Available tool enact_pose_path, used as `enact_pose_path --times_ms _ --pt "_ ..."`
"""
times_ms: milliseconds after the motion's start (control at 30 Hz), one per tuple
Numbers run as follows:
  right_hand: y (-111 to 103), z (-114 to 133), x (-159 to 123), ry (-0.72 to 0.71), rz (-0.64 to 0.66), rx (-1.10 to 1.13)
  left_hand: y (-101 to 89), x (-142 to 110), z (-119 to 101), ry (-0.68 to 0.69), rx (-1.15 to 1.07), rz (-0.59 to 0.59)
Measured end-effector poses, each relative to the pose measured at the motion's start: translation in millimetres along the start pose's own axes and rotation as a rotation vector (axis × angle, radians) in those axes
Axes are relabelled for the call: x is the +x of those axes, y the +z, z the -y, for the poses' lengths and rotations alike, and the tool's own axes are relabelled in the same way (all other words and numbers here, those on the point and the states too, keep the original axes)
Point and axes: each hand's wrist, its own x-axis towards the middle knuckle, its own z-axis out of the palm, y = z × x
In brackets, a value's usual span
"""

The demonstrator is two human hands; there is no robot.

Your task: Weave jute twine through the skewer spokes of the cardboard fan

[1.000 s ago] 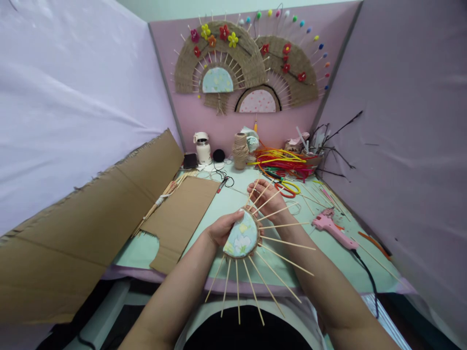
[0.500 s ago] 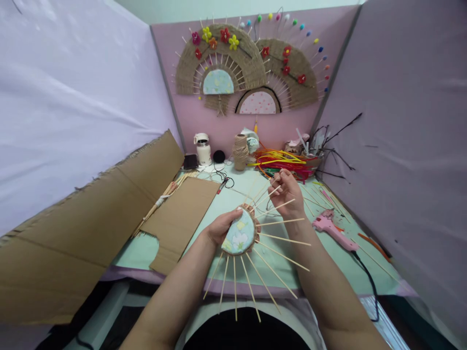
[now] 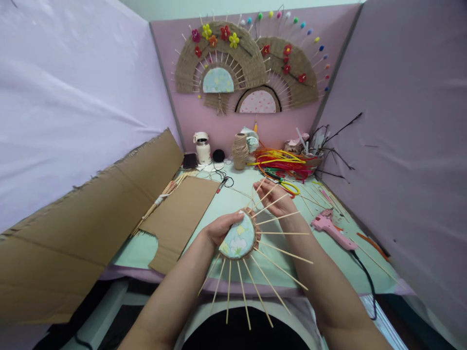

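My left hand [image 3: 223,227] grips a half-round fan base [image 3: 239,236] by its straight side, thumb on the front. The base is covered with pale blue floral fabric and edged in brown. Thin wooden sticks [image 3: 280,233] fan out from its curved edge to the right and toward me. Behind the upper sticks, my right hand [image 3: 275,198] is closed at the fingertips around what looks like a thin strand of twine [image 3: 252,192]. The sticks partly cover its fingers.
A pink glue gun [image 3: 333,231] with a black cord lies at right. Yellow-handled scissors [image 3: 291,187] lie beside colourful pipe cleaners [image 3: 280,160]. A twine spool [image 3: 240,151] and white bottle [image 3: 203,148] stand behind. Cardboard [image 3: 186,214] lies at left; finished fans [image 3: 222,58] hang ahead.
My right hand has moved left and slightly down, behind the upper sticks, uncovering the yellow-handled scissors. The fan base has turned slightly clockwise in my left hand.
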Motion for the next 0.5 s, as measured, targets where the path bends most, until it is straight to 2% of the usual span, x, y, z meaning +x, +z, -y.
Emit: enact_pose_path --times_ms 300,367,500 --pt "15 -46 -14 0.215 0.145 -0.063 -0.6 5 13 -0.058 0.11 0.015" --pt "17 -47 -16 0.243 0.161 -0.084 -1.0 6 15 -0.064 0.125 0.002" --pt "20 -39 -18 0.17 0.098 -0.077 2.2 5 14 -0.062 0.126 -0.033"
